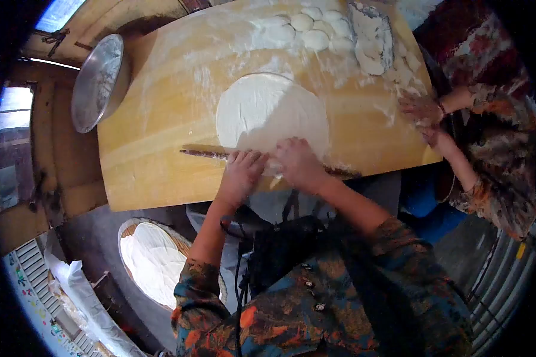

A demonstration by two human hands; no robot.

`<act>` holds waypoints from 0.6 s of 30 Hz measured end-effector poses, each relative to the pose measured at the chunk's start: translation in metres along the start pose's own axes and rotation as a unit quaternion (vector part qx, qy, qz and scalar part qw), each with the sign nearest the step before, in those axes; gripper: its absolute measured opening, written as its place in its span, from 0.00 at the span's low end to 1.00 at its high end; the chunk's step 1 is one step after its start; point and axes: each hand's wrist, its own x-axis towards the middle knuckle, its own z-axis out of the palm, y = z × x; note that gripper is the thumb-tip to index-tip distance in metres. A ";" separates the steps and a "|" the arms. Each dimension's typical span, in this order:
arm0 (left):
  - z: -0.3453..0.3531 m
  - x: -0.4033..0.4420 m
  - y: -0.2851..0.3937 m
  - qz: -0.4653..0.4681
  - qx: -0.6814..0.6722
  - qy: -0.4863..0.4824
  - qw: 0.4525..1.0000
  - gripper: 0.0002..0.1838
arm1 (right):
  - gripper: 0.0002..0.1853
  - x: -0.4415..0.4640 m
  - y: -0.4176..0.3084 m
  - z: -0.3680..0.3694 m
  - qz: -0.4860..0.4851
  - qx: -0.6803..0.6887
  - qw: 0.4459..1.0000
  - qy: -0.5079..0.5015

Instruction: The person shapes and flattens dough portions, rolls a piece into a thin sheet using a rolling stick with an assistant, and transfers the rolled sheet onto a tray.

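A thin dark rolling pin [203,153] lies across the near side of a round dough sheet [262,110], on the floured table [161,172]. Its long axis runs sideways to the person and slightly aslant: the left end sits well in from the table's near edge, while the right end comes close to that edge. The sheet spreads away beyond the pin, nearly round, with no marked long axis of its own.

Left grip [244,169] and right grip [301,163] sit side by side over the pin's middle, near each other, with a length of pin showing outside each. Fingers bend over the pin in both; whether either closes right round it, I cannot tell. So the pin lies directly beneath both, neither nearer, and most of the sheet lies straight ahead, past the fingertips.

Farther out, dough balls [315,40] cluster at the table's far side. A co-worker's hands [420,110] rest at the right edge, well apart from the sheet. A metal bowl [125,80] leans at the left edge, and below the table a basket [181,241] holds pale flat sheets [152,256].
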 end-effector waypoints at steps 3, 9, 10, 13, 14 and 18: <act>0.001 -0.001 0.006 -0.022 0.038 -0.025 0.999 0.25 | 0.30 0.039 0.027 -0.025 -0.026 -0.035 0.999 -0.013; 0.000 -0.002 0.005 -0.045 0.040 -0.060 0.996 0.29 | 0.34 0.109 0.085 -0.027 -0.085 -0.114 0.985 -0.096; -0.001 0.000 0.004 -0.045 0.038 -0.070 0.996 0.29 | 0.35 0.116 0.093 -0.027 -0.082 -0.133 0.981 -0.111; -0.005 0.010 0.002 -0.036 0.032 -0.083 0.995 0.34 | 0.35 0.112 0.124 -0.038 -0.002 -0.181 0.983 -0.044; -0.004 0.017 0.002 -0.040 0.039 -0.077 0.995 0.34 | 0.35 0.109 0.121 -0.047 0.042 -0.179 0.982 -0.035; 0.008 0.080 -0.024 -0.057 0.082 -0.028 0.995 0.33 | 0.35 0.052 0.080 -0.049 0.080 -0.074 0.993 0.053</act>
